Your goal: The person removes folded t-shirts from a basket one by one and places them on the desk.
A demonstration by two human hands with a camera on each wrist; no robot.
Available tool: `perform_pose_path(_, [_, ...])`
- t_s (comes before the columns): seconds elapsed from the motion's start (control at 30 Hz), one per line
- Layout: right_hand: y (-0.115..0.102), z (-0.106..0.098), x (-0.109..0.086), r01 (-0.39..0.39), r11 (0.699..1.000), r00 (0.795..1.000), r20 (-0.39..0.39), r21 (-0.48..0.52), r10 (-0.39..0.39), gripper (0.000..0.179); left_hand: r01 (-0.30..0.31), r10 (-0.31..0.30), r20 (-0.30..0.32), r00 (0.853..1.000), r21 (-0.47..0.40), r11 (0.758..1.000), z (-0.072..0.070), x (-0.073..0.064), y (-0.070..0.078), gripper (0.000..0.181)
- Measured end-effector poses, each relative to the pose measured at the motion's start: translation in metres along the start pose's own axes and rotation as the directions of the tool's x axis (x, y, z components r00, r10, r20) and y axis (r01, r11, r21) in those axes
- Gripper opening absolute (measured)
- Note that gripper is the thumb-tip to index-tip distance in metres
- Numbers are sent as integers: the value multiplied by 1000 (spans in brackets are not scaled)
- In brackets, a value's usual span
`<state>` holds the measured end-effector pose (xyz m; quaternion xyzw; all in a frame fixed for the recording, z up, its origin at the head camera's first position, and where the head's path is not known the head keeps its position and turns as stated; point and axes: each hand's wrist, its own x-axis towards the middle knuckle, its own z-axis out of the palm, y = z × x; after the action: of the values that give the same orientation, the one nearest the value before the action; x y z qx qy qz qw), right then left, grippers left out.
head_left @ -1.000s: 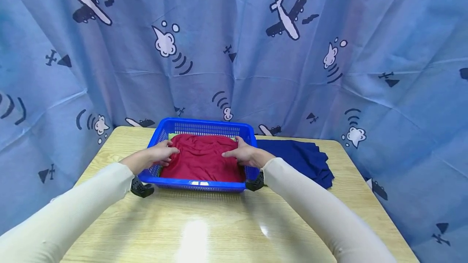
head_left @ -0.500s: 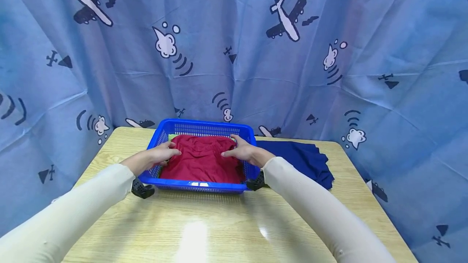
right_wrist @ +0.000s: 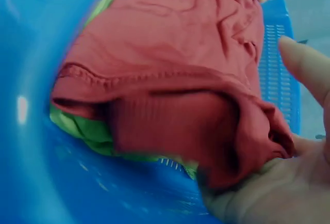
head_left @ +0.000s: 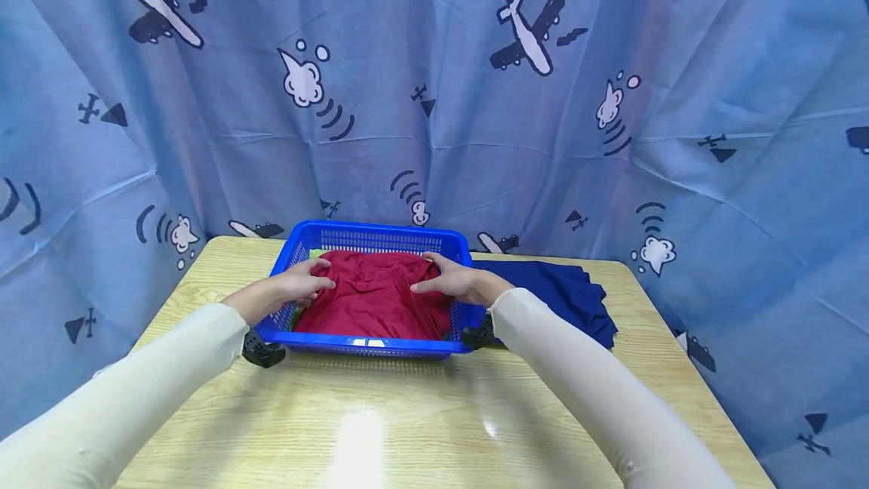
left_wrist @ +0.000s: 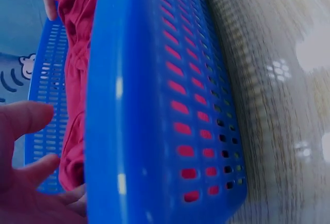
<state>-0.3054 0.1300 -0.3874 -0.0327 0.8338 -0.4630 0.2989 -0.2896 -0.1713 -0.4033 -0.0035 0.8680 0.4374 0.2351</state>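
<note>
Evidently the red cloth (head_left: pixel 370 296) is soft and limp: it lies in the basket (head_left: pixel 376 344) in loose creases, on top of a green cloth (right_wrist: pixel 85 131) that peeks out at its edges. I would judge it light, and so floppy that a hold at one point would let the rest sag and wrinkle. It looks smooth rather than slick, and nothing about it seems fragile.

The left hand (head_left: pixel 303 283) is at the cloth's left end, thumb and fingers spread apart; some of its fingertips are hidden behind the basket wall in the left wrist view, so I cannot tell how firmly they touch. The right hand (head_left: pixel 453 282) is at the other end, its thumb raised clear and its lower fingers against the folded edge, with no pinch to be seen.

A good hold would likely be at both ends at once, fingers slid beneath the fold and thumbs on top, so the layers stay together. The hem (right_wrist: pixel 139 79) seems the firmest part to grip. Pinching too deep could catch the green cloth as well.

A navy cloth (head_left: pixel 553 293) lies beside the basket on the table (head_left: pixel 421 413).
</note>
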Motion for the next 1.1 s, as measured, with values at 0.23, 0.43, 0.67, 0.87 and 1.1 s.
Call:
perform_pose_path(0.23, [-2, 10, -1, -6, 985, 997, 80, -175, 21, 96, -74, 62, 101, 993, 119, 990, 1, 0, -3, 58])
perform_pose_path(0.43, [0, 12, 0, 31, 971, 999, 44, -236, -21, 79, -124, 115, 90, 989, 108, 986, 4, 3, -4, 48])
perform_pose_path(0.67, [-1, 12, 0, 42, 958, 997, 74, -283, -22, 79, -116, 109, 105, 989, 62, 991, 2, 8, -4, 56])
perform_pose_path(0.87, [-6, 13, 4, 62, 945, 995, 95, -321, -34, 81, -111, 94, 153, 984, 109, 988, 1, 8, -4, 66])
perform_pose_path(1.1, [-7, 12, 5, 51, 965, 998, 54, -258, -39, 61, -142, 127, 133, 983, 106, 984, 4, 12, -2, 57])
